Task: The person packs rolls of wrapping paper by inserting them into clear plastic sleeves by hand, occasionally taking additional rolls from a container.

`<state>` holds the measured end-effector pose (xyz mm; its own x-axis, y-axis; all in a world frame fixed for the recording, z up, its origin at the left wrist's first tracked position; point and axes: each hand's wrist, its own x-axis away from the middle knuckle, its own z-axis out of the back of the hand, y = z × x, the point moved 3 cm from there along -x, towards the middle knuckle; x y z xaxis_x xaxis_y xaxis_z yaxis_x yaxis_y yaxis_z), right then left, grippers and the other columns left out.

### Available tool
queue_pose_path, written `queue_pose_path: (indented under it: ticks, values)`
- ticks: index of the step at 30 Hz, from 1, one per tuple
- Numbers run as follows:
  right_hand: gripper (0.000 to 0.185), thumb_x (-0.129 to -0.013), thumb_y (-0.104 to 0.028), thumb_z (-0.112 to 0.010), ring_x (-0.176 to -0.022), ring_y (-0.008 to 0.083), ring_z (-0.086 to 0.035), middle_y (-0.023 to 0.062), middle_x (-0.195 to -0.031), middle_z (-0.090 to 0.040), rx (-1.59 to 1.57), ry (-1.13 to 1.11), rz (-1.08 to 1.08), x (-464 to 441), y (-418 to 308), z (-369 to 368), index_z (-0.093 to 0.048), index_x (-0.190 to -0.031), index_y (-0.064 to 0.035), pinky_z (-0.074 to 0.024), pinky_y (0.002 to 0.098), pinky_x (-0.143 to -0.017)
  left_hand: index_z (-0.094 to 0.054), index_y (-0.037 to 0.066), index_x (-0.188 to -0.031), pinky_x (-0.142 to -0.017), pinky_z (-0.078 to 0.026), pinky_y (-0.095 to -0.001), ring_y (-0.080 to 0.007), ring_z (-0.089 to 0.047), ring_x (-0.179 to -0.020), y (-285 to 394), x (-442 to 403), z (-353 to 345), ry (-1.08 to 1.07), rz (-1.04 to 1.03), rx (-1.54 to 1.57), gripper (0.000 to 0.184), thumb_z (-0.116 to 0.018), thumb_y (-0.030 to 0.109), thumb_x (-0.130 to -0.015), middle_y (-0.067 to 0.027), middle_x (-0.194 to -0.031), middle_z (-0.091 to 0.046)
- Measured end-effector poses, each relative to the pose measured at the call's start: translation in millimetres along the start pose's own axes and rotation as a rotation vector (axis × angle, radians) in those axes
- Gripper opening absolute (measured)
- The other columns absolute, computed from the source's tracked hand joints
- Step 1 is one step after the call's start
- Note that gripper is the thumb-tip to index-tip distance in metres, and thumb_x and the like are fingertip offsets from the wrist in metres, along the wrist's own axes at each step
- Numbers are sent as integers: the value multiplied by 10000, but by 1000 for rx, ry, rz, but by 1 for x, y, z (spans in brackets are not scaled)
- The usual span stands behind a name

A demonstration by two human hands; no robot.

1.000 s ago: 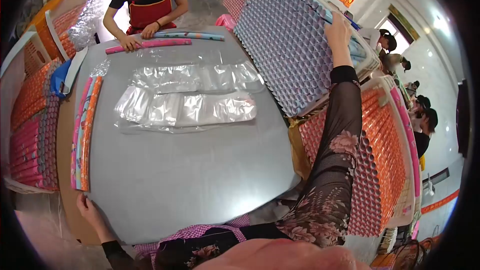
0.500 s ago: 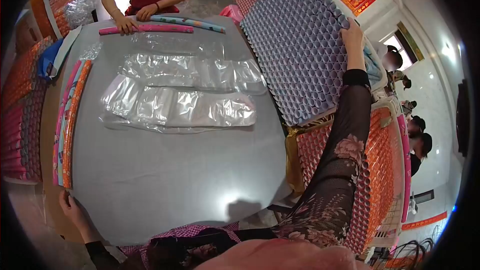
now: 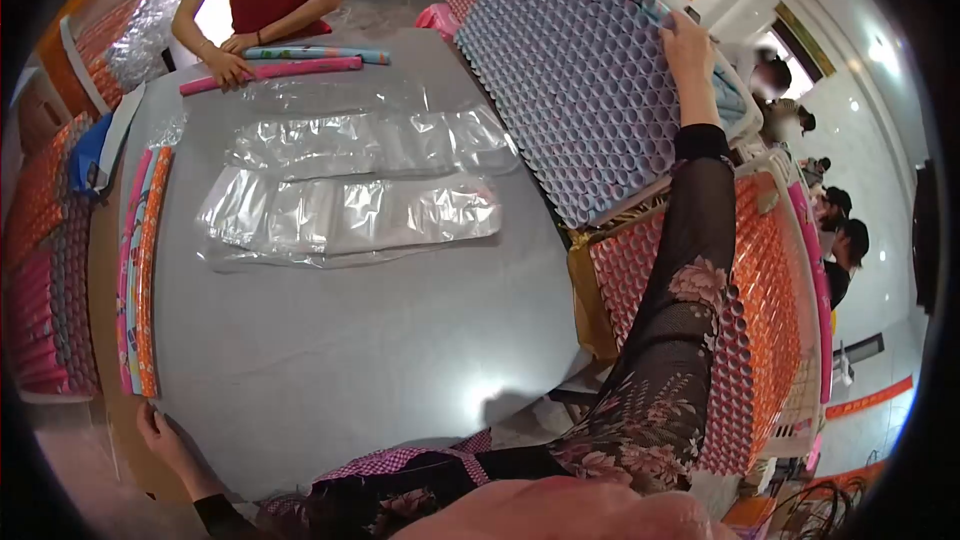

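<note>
My R grip [image 3: 690, 55] is at edge of blue tubes [image 3: 570, 80], can't tell if closed; L grip [image 3: 172, 445], loosely open, nr 3 rolls [image 3: 134, 280] on grey bench [image 3: 350, 340].

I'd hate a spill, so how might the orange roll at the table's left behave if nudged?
The orange roll would probably roll readily, being long and round, with bare tabletop on one side. The blue roll beside it may check it the other way. The orange one is likely light for its size, if hollow like the open-ended tubes stacked at the right.
</note>
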<state>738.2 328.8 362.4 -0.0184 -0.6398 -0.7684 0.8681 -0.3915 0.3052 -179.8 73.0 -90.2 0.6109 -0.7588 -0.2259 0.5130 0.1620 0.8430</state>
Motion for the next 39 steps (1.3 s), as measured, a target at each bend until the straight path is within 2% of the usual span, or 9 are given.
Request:
queue_pose_path:
  ticks: [3, 8, 9, 16, 20, 28, 29, 35, 39]
  values:
    - [327, -832, -271, -612, -923, 380, -616, 175, -966, -663, -51, 43, 49, 7, -9, 9, -620, -1121, -117, -483, 467, -810, -492, -4, -1283, -994, -390, -319, -211, -517, -1138, 0, 2, -5, 43, 59, 154, 353, -467, 36, -933, -118, -1225, -541]
    - [326, -839, -236, -635, -1001, 346, -585, 138, -1027, -655, -147, 202, 201, 19, -43, 30, -607, -1138, -110, -457, 442, -871, -504, -13, -1267, -991, -394, -320, -215, -521, -1135, 17, 2, -4, 39, 26, 41, 339, -471, 43, -935, -120, -1225, -548]
    - [351, -837, -227, -644, -1059, 338, -554, 133, -1081, -633, -113, 150, 188, 18, -47, 31, -589, -1164, -112, -424, 441, -926, -509, -17, -1261, -989, -396, -322, -217, -523, -1133, 14, 0, -3, 22, 2, 7, 333, -471, 46, -936, -121, -1224, -551]
    - [439, -777, -193, -697, -1067, 363, -533, 125, -1123, -607, -168, 230, 198, 19, -38, 19, -573, -1191, -119, -418, 448, -930, -515, -26, -1250, -978, -409, -322, -223, -532, -1125, 22, 2, -3, 34, 19, 14, 322, -477, 48, -939, -123, -1224, -555]
    - [496, -770, -178, -699, -1075, 327, -536, 101, -1121, -605, -74, 156, 105, 18, -34, 16, -544, -1240, -147, -418, 432, -932, -519, -20, -1251, -979, -409, -316, -215, -534, -1119, 9, 3, -5, 40, -6, 26, 317, -489, 59, -946, -115, -1219, -561]
    - [327, -816, -149, -614, -978, 284, -590, 69, -986, -635, 73, 257, 108, 39, -49, 35, -563, -1137, -114, -439, 440, -875, -526, -21, -1248, -971, -411, -321, -217, -538, -1106, 14, 1, -6, 23, -3, 72, 317, -496, 90, -953, -115, -1211, -565]
    - [257, -824, -127, -569, -890, 270, -606, 54, -939, -631, 61, 296, 194, 41, -51, 42, -561, -1081, -115, -455, 438, -812, -526, -21, -1248, -971, -411, -321, -217, -538, -1106, 16, 1, -7, 17, -11, 77, 317, -496, 90, -953, -115, -1211, -565]
    - [108, -811, -124, -547, -830, 208, -610, 37, -845, -601, 69, 376, 372, 54, -122, 99, -535, -916, -104, -457, 372, -676, -531, -20, -1235, -945, -427, -322, -211, -552, -1074, 15, 3, -7, 22, -70, 70, 316, -502, 68, -933, -116, -1176, -579]
    - [190, -833, -127, -525, -832, 202, -605, 52, -874, -611, -36, 421, 393, 70, -172, 156, -550, -1016, -83, -451, 354, -689, -515, -38, -1244, -942, -426, -322, -211, -546, -1081, 37, 4, -14, -12, -73, 183, 340, -502, 92, -930, -134, -1172, -574]
